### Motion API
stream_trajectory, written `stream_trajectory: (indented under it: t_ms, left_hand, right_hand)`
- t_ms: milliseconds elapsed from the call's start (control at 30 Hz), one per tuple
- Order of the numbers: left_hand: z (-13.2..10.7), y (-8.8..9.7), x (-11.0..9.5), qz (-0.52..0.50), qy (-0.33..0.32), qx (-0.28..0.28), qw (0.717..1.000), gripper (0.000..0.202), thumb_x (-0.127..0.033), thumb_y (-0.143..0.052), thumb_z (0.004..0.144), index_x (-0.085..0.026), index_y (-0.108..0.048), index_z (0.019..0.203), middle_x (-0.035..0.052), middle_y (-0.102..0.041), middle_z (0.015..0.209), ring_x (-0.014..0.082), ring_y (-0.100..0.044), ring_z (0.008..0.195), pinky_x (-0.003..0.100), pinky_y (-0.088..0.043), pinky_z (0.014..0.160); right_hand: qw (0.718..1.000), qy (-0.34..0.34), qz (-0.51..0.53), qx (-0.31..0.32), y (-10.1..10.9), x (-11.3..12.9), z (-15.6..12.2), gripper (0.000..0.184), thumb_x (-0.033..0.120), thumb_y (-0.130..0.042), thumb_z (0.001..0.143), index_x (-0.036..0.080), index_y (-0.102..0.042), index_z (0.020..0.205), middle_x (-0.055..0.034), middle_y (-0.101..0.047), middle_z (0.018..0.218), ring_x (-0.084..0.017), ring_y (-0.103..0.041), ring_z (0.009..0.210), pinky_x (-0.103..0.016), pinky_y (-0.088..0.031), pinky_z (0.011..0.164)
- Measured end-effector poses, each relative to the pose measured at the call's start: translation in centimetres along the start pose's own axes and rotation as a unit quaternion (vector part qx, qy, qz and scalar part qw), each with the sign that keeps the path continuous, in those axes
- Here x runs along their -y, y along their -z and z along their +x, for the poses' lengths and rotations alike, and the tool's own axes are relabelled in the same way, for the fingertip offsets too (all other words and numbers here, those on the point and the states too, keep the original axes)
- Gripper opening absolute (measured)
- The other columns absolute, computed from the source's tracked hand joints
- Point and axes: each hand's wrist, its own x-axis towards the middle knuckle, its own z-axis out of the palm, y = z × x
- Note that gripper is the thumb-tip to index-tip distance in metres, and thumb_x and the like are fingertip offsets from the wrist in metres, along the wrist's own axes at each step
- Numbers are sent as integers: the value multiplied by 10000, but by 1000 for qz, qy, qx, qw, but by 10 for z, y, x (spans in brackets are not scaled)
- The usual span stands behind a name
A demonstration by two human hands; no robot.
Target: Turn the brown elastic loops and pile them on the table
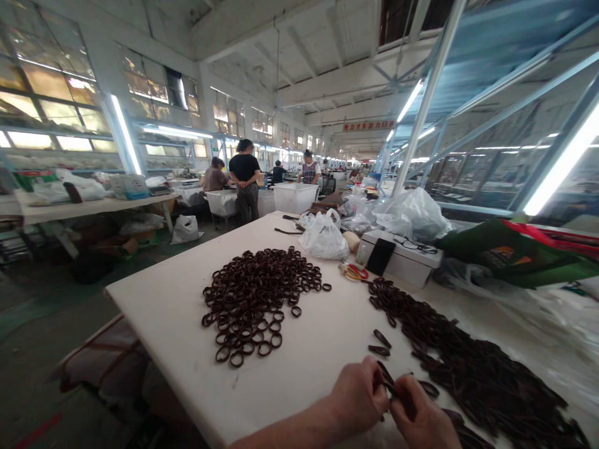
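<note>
My left hand [358, 394] and my right hand [418, 411] meet low in the head view, each with closed fingers pinching a dark brown strap loop [386, 376] between them. Beside them on the right spreads a long heap of flattened dark brown loops [472, 368]. Two single flattened loops [380, 344] lie just beyond my left hand. Farther left on the white table [187, 299] is a pile of round dark brown rings [262, 293]. My fingertips hide part of the held loop.
Red-handled scissors [354, 272], a black phone [380, 256] and a white box [407, 255] with glasses [416, 245] on it stand behind the heap. A white plastic bag [325, 236] and a green bag [519, 252] are at the back. Several people are farther off.
</note>
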Motion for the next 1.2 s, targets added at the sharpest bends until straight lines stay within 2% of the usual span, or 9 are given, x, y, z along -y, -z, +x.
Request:
stream_trajectory:
  t_ms: [233,367,500,633,767,867,1000,1100,1200]
  left_hand:
    - [7,-6,11,-106,-29,46,993,265,-150,-525,753,-147,-582,1011,-22,-606,641,133,-605,548,168,-436,496]
    - [5,-7,13,-131,-11,59,990,194,-198,-546,758,-128,-611,927,-4,-612,651,123,-589,527,164,-433,475]
    - [9,0,9,-104,-10,18,994,174,-222,-558,762,-136,-618,901,-7,-599,618,121,-565,494,169,-408,451]
    - [25,32,4,-166,-14,-126,978,258,-268,-540,782,-128,-581,995,-6,-593,640,98,-511,439,163,-373,412]
    - [39,91,9,-290,-15,-365,885,663,-310,-536,814,-145,-263,1396,83,-614,986,116,-617,610,168,-445,480]
    - [42,128,25,-308,-24,-480,821,767,-252,-546,808,-207,-141,1458,150,-485,1280,134,-642,789,189,-505,577]
    - [43,155,49,-283,-3,-560,779,663,-113,-471,778,-178,-297,1414,160,-363,1421,192,-589,1069,287,-517,869]
    - [42,165,54,-252,-4,-580,774,647,-48,-461,728,-160,-402,1362,116,-364,1441,214,-404,1299,333,-335,1102]
    - [38,167,46,-163,-35,-597,784,625,-50,-504,718,-155,-452,1332,90,-398,1427,209,-310,1357,332,-195,1170]
  right_hand:
    - [998,-51,-34,19,3,-11,2,198,425,-403,795,240,-471,784,35,-571,607,-147,-559,507,-239,-439,523]
    - [1000,-22,-8,3,1,-12,0,199,422,-418,805,236,-485,779,25,-585,601,-149,-562,492,-237,-452,508]
    - [999,27,40,3,-2,-13,1,254,442,-439,867,224,-558,924,-12,-676,741,-155,-651,614,-220,-518,572]
    - [993,97,-36,-52,-4,-26,14,400,462,-458,889,229,-549,1202,-90,-642,1199,-213,-650,1039,-301,-548,832]
    - [977,140,-161,-27,-16,-48,24,491,460,-456,883,228,-523,1310,-113,-516,1380,-288,-558,1192,-478,-488,953]
    - [967,149,-205,21,-28,-60,22,444,417,-446,895,255,-557,1294,-84,-555,1347,-287,-555,1195,-523,-438,993]
    - [964,172,-199,25,-33,-64,19,371,344,-441,917,266,-598,1244,-56,-620,1268,-245,-591,1144,-452,-425,999]
    - [965,187,-181,21,-25,-56,19,319,293,-477,892,265,-644,1163,-42,-664,1189,-232,-631,1056,-410,-430,978]
    - [972,167,-156,52,-14,-44,17,273,220,-479,855,262,-687,1028,-33,-698,1076,-220,-651,962,-364,-477,875]
